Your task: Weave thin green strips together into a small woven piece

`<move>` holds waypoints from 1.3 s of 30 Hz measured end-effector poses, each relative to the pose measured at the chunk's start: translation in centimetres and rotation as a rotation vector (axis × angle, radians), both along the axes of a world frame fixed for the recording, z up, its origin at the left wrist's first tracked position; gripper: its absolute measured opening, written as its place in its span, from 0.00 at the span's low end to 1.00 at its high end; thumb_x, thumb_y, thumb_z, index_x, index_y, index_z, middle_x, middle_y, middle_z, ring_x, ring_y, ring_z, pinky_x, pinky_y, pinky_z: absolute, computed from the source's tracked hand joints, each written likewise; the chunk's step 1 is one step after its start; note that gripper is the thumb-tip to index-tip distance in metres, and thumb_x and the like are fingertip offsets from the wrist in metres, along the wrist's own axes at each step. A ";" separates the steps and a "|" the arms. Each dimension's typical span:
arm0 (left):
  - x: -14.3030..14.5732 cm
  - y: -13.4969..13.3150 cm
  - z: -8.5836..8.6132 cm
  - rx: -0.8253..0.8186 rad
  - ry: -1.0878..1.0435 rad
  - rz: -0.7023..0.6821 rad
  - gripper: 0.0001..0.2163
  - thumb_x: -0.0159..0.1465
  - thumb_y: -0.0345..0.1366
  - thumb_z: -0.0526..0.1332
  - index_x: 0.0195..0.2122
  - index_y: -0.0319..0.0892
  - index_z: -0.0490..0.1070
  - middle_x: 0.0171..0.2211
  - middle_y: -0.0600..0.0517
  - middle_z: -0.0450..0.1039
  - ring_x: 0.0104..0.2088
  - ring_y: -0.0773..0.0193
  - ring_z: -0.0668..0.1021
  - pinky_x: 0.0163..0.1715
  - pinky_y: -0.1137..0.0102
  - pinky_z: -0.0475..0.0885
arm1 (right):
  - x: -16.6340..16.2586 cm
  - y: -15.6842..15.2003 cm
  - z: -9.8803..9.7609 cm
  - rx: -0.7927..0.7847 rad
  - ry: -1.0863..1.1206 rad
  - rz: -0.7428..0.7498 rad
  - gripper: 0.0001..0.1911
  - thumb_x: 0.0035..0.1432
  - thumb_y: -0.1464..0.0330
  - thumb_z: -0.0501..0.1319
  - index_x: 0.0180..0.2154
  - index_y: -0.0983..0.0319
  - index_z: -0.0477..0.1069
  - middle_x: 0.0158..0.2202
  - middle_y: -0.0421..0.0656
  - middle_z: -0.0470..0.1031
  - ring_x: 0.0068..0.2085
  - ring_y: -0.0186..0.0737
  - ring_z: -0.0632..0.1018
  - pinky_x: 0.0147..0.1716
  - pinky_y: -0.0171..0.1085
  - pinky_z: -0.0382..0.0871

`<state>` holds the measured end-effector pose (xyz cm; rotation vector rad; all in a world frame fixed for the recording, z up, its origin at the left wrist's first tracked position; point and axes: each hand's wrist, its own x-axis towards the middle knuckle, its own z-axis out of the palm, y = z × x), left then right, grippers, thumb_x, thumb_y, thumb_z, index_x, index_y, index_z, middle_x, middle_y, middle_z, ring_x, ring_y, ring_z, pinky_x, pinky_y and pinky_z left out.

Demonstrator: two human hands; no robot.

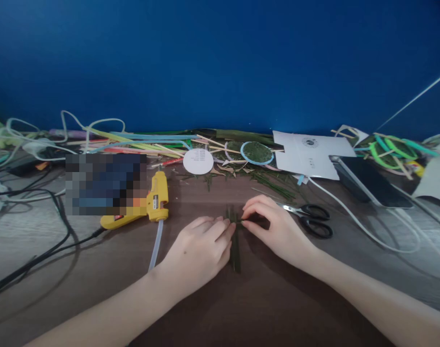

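At the middle of the brown tabletop [278,308], green leaf strips [235,255] look partly interlaced, near ends seemingly unwoven; the left hand [207,241] grasps them, the right hand [270,224] pinches at their side. Black-handled scissors [316,231] lie rightward, a yellow glue gun [158,197] leftward.

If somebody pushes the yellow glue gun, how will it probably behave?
The glue gun should feel stiff, as its body looks like moulded plastic. Its bent shape makes rolling unlikely; it may pivot instead. The black cord at the handle could drag, and the projecting glue stick might catch.
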<state>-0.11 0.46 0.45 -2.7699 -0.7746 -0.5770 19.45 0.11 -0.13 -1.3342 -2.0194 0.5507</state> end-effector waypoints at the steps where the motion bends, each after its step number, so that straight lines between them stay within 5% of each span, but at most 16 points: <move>1: 0.0 0.0 0.0 0.000 -0.007 0.000 0.11 0.61 0.29 0.54 0.42 0.36 0.72 0.37 0.49 0.75 0.37 0.63 0.77 0.39 0.66 0.73 | 0.0 0.0 0.0 -0.009 0.004 -0.002 0.05 0.54 0.75 0.58 0.30 0.60 0.66 0.36 0.42 0.69 0.40 0.39 0.70 0.41 0.42 0.66; 39: 0.0 -0.1 -0.3 -0.010 -0.026 -0.014 0.11 0.61 0.29 0.54 0.42 0.37 0.72 0.39 0.49 0.76 0.39 0.61 0.77 0.40 0.66 0.72 | -0.9 -0.1 0.2 0.019 -0.065 -0.038 0.05 0.55 0.76 0.58 0.29 0.61 0.66 0.33 0.41 0.68 0.38 0.39 0.68 0.41 0.42 0.62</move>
